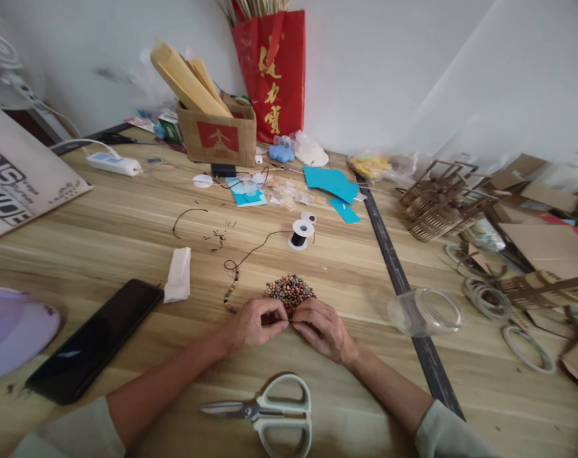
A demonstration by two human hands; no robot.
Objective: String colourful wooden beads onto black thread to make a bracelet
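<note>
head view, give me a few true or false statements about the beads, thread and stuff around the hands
1. Both hands, left hand and right hand, meet at the near edge of the pile of beads. True.
2. The scissors lie beyond the beads, next to the red bag. False: they lie nearer the person than the hands, while the red bag stands at the wall.
3. A black thread runs from the spool to a short strand of strung beads. True.
4. The dark phone lies to the right of the hands. False: it lies to their left.
5. The clear plastic cup stands upright. False: it lies on its side.
</note>
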